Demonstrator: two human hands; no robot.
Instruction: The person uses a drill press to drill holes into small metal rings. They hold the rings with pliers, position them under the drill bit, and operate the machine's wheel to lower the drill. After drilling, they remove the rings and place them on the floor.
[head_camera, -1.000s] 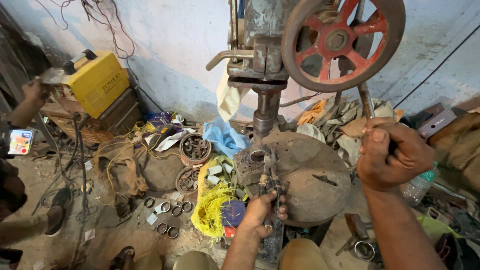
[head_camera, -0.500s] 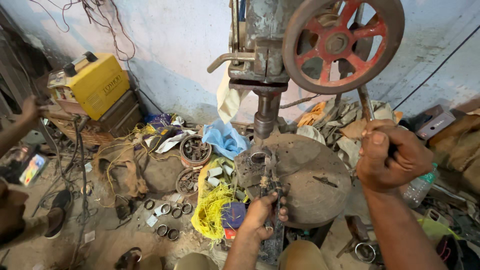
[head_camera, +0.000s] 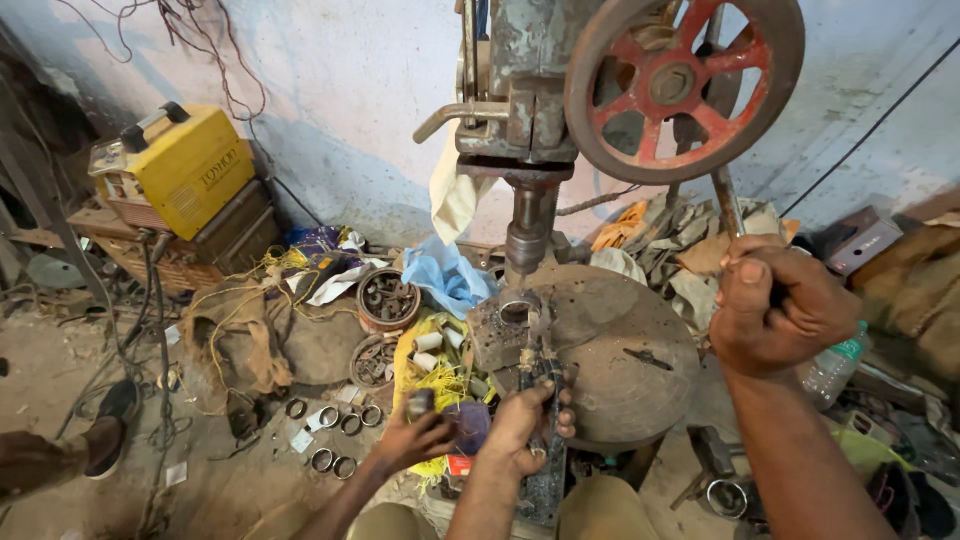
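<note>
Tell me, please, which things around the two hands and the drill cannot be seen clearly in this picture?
- Head view: the drill bit tip; too small and dark.
- Lever end: hidden inside the right hand.
- Clamp: lower part covered by the left hand.
- Machine top: cut by the upper edge.

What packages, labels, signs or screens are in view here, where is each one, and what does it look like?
Yellow box-shaped machine: upper left, on a stack against the wall, black handle, dark lettering on its face.
Plastic bottle: right, beyond the right hand, clear with a green cap.
Small red and white packet: on the floor beside the left hand.
No screens or signs.
</note>
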